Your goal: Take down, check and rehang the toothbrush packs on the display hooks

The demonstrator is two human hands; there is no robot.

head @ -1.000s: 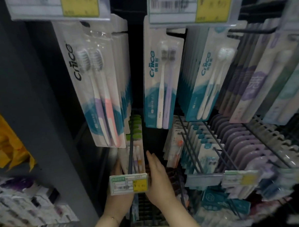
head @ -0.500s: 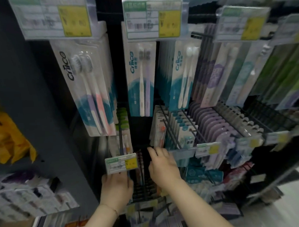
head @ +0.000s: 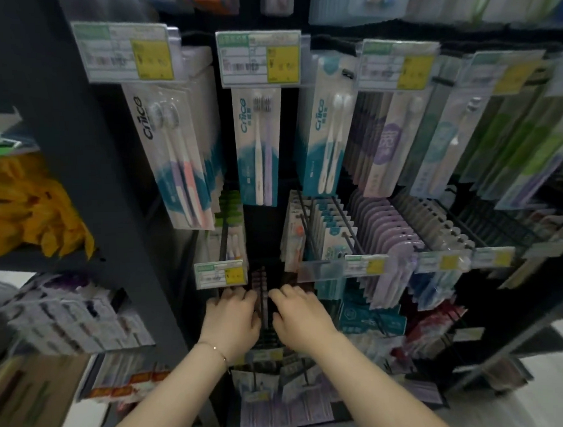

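Packs, a dark row hanging low beside a price tag, sit between two hands. Left hand and right hand lay bent fingers against either side, probably to bunch the row and slide it off together for checking. Blur hides whether either hand truly grips.

The dark packs at lower centre show only as a narrow, blurred strip between the left hand and the right hand. Whether the fingers of either of the hands grip them cannot be told. The print on the price tags is unreadable. The green packs at far right and the boxes at lower left are smeared. Both forearms run off the bottom edge.
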